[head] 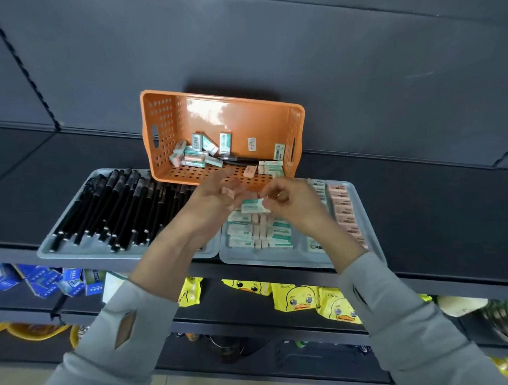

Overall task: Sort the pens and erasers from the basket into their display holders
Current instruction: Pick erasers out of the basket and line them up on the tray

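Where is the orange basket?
In the head view, the orange basket lies tipped on its side in the centre, just behind the grey pen tray and eraser tray.

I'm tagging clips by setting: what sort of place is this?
Most likely a small shop's stationery aisle: dark tiered shelving, grey display trays of black pens and erasers, and yellow duck packets on the shelf below.

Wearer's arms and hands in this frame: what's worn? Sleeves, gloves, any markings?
Both arms are in long, light grey sleeves that reach the wrists. The left sleeve has a diamond-shaped opening near the cuff, and the right sleeve has a narrow dark slit in the same spot. The left hand and right hand are bare, with no gloves, rings or watch visible.
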Demonstrator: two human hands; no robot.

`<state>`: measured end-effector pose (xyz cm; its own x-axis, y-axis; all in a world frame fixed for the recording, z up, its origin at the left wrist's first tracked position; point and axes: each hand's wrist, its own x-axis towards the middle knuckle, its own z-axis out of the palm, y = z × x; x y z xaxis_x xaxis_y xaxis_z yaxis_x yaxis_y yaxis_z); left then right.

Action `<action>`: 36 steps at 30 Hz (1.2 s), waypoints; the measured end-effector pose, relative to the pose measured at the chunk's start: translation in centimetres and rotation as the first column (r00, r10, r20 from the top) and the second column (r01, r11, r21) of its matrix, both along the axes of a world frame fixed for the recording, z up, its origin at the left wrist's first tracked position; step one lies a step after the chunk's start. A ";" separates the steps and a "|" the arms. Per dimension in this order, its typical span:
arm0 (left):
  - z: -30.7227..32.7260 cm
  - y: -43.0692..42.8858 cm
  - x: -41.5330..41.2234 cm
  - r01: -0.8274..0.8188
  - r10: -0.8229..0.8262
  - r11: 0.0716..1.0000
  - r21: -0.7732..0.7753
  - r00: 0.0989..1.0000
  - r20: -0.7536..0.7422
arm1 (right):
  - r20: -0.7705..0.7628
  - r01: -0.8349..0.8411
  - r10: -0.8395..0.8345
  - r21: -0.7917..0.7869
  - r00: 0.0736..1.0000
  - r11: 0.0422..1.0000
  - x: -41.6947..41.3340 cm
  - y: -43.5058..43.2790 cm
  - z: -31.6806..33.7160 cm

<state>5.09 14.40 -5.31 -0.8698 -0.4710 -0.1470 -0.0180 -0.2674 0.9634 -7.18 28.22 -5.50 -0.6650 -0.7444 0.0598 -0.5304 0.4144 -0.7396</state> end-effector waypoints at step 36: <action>-4.0 9.5 -6.7 0.041 -0.020 -0.125 -0.991 0.999 0.044 | -0.158 0.045 -0.005 0.248 0.987 0.968 -8.2 12.2 0.1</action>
<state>-1.64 23.93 -9.31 -0.8919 -0.0701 0.4467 -0.0051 0.9894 0.1450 -15.42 40.38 -5.39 -0.6812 -0.7318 -0.0224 -0.6173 0.5905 -0.5198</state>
